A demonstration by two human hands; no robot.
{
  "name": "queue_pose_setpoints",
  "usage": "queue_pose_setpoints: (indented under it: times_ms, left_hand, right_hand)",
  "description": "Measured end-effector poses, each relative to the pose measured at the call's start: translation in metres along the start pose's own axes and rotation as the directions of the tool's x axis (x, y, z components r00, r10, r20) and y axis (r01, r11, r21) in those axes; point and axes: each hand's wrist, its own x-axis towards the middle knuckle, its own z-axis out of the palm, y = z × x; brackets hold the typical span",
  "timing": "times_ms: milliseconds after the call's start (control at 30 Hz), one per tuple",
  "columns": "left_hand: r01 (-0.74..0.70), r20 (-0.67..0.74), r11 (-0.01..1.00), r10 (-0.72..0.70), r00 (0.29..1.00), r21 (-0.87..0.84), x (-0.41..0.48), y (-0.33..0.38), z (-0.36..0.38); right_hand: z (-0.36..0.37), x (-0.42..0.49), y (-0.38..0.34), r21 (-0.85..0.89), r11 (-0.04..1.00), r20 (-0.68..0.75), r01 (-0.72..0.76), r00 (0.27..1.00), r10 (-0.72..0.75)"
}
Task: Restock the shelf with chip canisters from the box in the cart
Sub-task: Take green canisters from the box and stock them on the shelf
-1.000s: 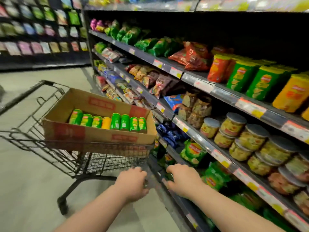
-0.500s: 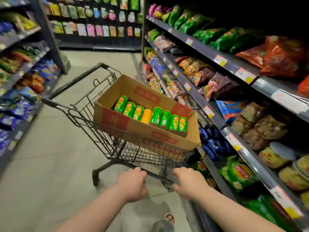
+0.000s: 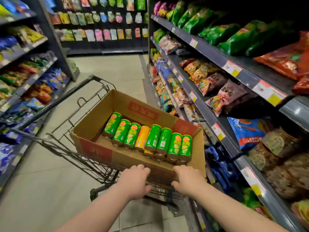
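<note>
- Your left hand and right hand each have the grip clamped round the near end of the black wire shopping cart. The fingers curl over it and the thumbs tuck below, so the bar itself is hidden.
- The open brown cardboard box sits in the cart basket, and its near wall is just beyond your knuckles.
- The chip canisters lie on their sides in the box in a row of eight, touching one another. Seven are green cylindrical canisters, and one yellow-orange canister is fourth from the left.
- A lower layer shows only as dark ends under the right half of the row, so you cannot count it.
- The dark grey metal shelf runs along your right, stacked with snack bags. Its near end is cut off by the frame, and the upper tiers sink into shadow.
- Each canister carries a red oval logo, too blurred to read.
- The box has red printed panels with pale characters that are not legible.
- The white and yellow price tags on the shelf rails are smeared, so no figures can be read.
</note>
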Motion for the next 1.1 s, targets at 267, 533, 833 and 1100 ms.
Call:
queue_pose_setpoints:
  times_ms: [267, 533, 833, 1100]
  left_hand:
    - [0.036, 0.044, 0.999, -0.036, 0.998, 0.003, 0.051, -0.002, -0.009]
    - [-0.002, 0.047, 1.000, 0.001, 0.999, 0.009, 0.106, -0.020, -0.019]
    - [-0.092, 0.092, 0.996, 0.094, 0.991, -0.020, 0.195, -0.063, -0.033]
    - [-0.126, 0.178, 0.991, 0.132, 0.975, -0.047, 0.277, -0.108, -0.025]
  right_hand:
    - [-0.009, 0.050, 0.036, 0.038, 0.999, 0.051, 0.000, 0.999, -0.001]
    - [-0.013, 0.102, 0.049, 0.113, 0.992, 0.078, -0.054, 0.996, 0.045]
    - [-0.020, 0.181, 0.046, 0.144, 0.961, 0.148, -0.234, 0.966, 0.213]
    - [-0.011, 0.256, 0.040, 0.208, 0.899, 0.247, -0.386, 0.910, 0.334]
